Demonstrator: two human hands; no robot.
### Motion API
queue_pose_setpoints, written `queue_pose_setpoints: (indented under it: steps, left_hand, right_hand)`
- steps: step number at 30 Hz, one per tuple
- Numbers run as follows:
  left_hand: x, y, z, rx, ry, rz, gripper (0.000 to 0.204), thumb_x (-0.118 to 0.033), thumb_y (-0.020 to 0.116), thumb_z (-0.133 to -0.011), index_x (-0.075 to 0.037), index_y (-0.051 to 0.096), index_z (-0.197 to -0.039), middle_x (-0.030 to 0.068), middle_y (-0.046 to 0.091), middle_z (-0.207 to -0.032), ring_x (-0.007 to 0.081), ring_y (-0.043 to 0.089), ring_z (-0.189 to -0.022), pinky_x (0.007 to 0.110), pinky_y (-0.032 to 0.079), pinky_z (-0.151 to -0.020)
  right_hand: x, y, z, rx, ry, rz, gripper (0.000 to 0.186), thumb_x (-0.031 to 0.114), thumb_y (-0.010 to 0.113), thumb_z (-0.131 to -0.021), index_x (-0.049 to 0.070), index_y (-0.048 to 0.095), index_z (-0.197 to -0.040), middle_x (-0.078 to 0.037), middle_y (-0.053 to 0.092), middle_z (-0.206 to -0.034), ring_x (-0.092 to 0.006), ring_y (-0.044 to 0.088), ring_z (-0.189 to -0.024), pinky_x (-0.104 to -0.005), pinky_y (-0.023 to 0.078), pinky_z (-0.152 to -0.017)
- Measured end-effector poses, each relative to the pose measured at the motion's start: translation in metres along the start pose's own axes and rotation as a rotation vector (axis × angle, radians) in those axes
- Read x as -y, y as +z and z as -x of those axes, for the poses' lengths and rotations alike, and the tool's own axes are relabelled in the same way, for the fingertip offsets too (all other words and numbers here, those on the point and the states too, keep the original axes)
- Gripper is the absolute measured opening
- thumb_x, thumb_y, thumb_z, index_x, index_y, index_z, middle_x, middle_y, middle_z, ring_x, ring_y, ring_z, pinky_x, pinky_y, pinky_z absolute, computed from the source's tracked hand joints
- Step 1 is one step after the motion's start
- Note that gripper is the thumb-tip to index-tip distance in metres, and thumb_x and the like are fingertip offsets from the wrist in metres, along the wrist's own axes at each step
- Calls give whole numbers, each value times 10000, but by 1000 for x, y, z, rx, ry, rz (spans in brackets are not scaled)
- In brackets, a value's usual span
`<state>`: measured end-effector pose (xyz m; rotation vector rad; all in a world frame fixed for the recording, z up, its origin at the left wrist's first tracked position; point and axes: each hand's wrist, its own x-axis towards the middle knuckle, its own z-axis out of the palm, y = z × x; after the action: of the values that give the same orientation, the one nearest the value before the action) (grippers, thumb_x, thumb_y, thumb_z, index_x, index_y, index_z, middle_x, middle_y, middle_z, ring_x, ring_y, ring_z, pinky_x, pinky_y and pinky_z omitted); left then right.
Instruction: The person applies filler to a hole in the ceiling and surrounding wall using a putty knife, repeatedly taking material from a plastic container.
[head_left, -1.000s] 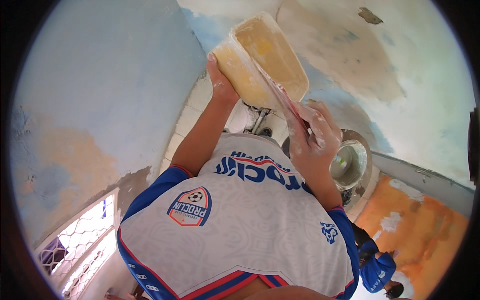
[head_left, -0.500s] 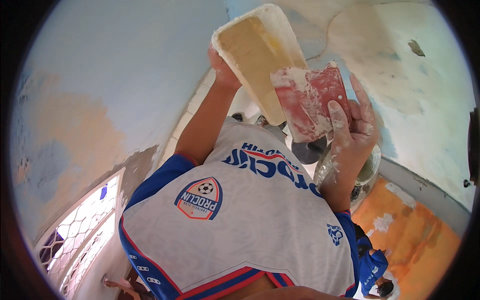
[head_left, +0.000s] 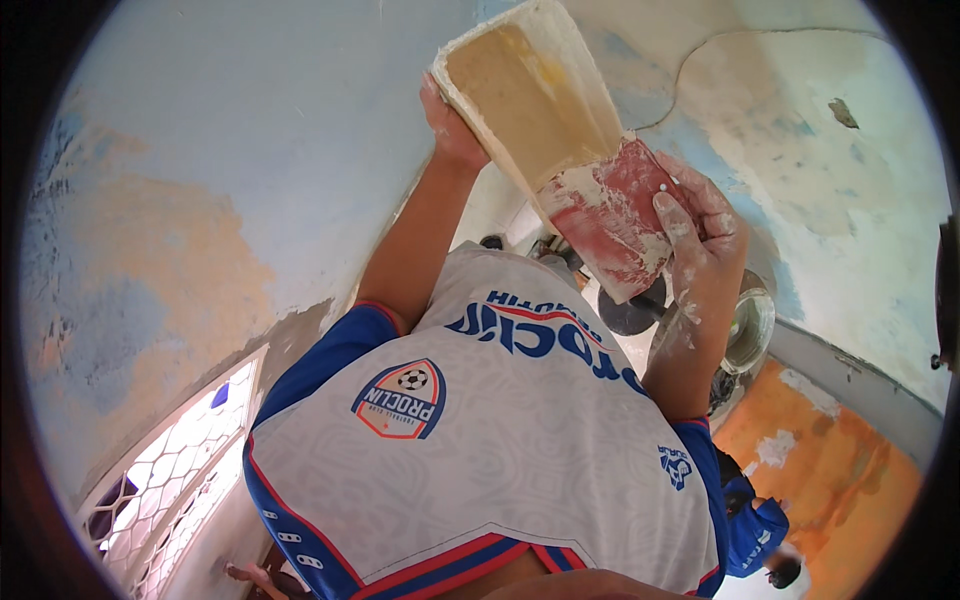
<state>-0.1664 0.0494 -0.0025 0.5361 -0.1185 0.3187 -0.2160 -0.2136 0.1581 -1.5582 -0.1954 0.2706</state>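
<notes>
My left hand (head_left: 458, 132) grips the left long side of a rectangular tray (head_left: 590, 85), its fingers mostly hidden behind it. The tray's rim is caked with white filler, and its inside looks tan with a yellow smear. A red, flat filler spreader (head_left: 610, 215), streaked with pale filler, is pinched at its right side by my right hand (head_left: 708, 215), thumb in front. The spreader overlaps the tray's near end; whether the two touch I cannot tell. Whitish filler coats my right fingers and spots that forearm.
Patchy blue and tan wall (head_left: 150, 250) rises at left, above a grilled window (head_left: 185, 465). Another patched wall (head_left: 820, 150) stands right. Beyond my right forearm are a bucket (head_left: 750, 325) and a dark round object (head_left: 630, 310). A person in blue (head_left: 755, 535) is near an orange wall (head_left: 830, 450).
The tray has shifted slightly up and right in the picture. The spreader has tilted and moved a little down and left, with my right hand still holding it.
</notes>
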Motion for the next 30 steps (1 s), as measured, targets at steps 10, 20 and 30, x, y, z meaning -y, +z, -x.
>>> queue_pose_setpoints:
  steps: [10,20,30]
  left_hand:
    - [11,-10,16,39,-121,112,894,-771,333,-960,-75,465,-1506,136,564,-1458,315,575,-1303,474,488,-1088]
    - [25,-19,34,-162,-290,-70,748,-673,328,-1015,-59,566,-1369,122,668,-1222,257,655,-1088,422,561,-933]
    - [35,-10,38,-233,-516,-123,636,-540,322,-1075,-40,545,-1399,152,649,-1312,278,635,-1188,433,502,-1061]
  right_hand:
    - [-30,2,0,-32,77,-183,368,-75,547,-984,-86,588,-1350,-172,677,-1276,-187,674,-1115,-305,545,-988]
    - [-57,-8,-5,-103,98,-361,362,-55,551,-993,-94,577,-1353,-197,663,-1309,-215,680,-1135,-328,563,-991]
    - [-71,-23,-13,-169,178,-510,357,15,569,-1009,-73,585,-1355,-201,667,-1298,-229,690,-1127,-344,576,-978]
